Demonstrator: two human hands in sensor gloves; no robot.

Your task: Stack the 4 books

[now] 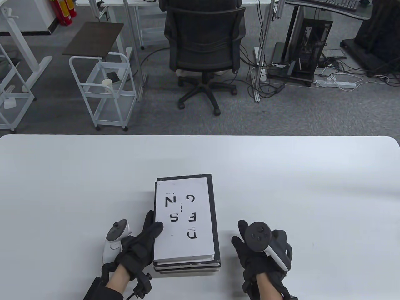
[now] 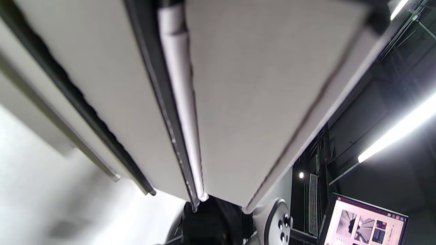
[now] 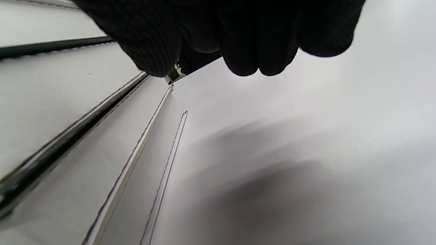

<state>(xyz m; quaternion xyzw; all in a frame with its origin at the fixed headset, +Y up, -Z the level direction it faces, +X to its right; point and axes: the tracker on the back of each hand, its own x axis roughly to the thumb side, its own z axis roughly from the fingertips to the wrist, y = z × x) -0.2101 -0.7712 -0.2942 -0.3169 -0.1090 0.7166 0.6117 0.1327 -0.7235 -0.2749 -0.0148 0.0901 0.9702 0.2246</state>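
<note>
Fingers (image 1: 155,227) of left hand (image 1: 137,247) rest on white top book (image 1: 184,218), scattered black letters; black-edged stack (image 1: 187,265) beneath. Right hand (image 1: 261,250) apart, fingers loosely curled.

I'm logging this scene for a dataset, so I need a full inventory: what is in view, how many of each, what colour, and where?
Stack of books: one pile, white top cover with black letters, dark-edged books beneath; exact count not clear; near middle of table.
Table: one, white, foreground.
Office chair: one, black, beyond the table.
Carts: white frames, far left on grey floor.
Computer tower: one, black, far right.
Power strip: one, white, on floor at right.
Left hand: black glove, white tracker, fingers resting on the top cover's left edge.
Right hand: black glove, dark tracker, right of the stack, apart from it.
</note>
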